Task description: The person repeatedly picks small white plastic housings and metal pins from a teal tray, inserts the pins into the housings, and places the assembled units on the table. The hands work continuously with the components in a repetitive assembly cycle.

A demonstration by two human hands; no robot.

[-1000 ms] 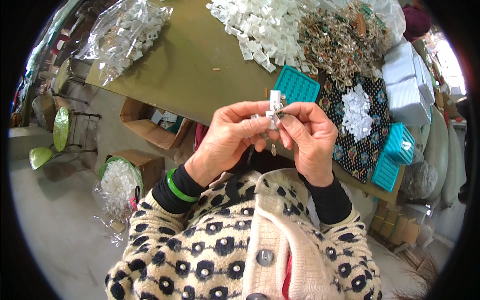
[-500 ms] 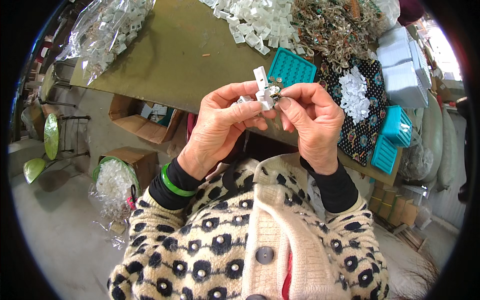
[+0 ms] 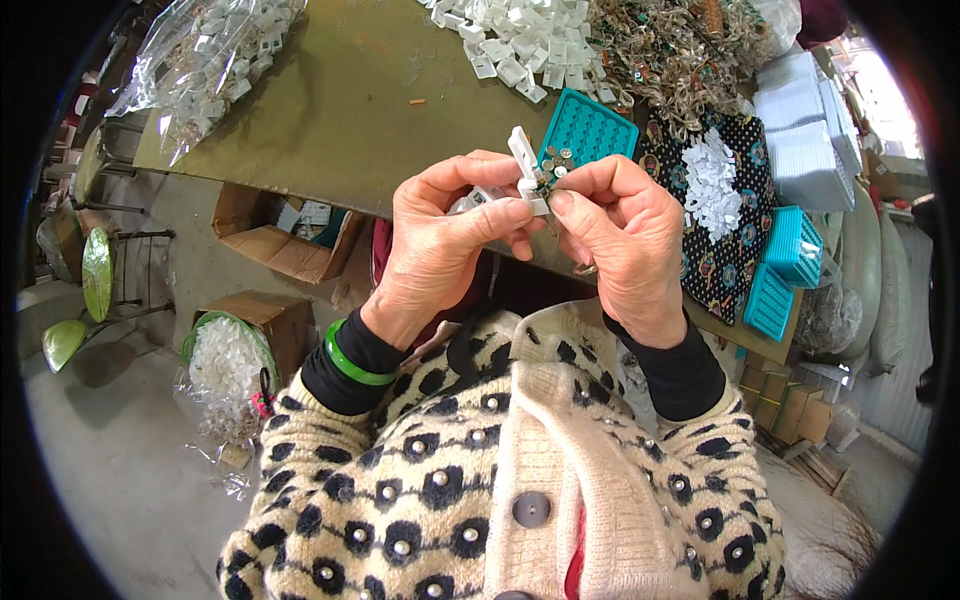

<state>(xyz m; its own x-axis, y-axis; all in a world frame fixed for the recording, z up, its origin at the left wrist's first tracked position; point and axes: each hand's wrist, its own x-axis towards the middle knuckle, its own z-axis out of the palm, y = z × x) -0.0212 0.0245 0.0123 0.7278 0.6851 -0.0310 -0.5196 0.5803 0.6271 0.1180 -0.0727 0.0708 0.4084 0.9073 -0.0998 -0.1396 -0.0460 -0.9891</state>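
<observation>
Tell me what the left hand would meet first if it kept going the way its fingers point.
The left hand points right, toward the right hand. Its fingertips already pinch the small white plastic clip held between both hands, so that clip comes first, then probably the right hand's fingers just behind it.

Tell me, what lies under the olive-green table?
Under the table stands an open cardboard box holding small items that I cannot identify. The tabletop and the hands hide everything farther back.

White plastic clips lie heaped on the olive bench beside a teal tray. Below it, cardboard boxes stand on the floor.
</observation>
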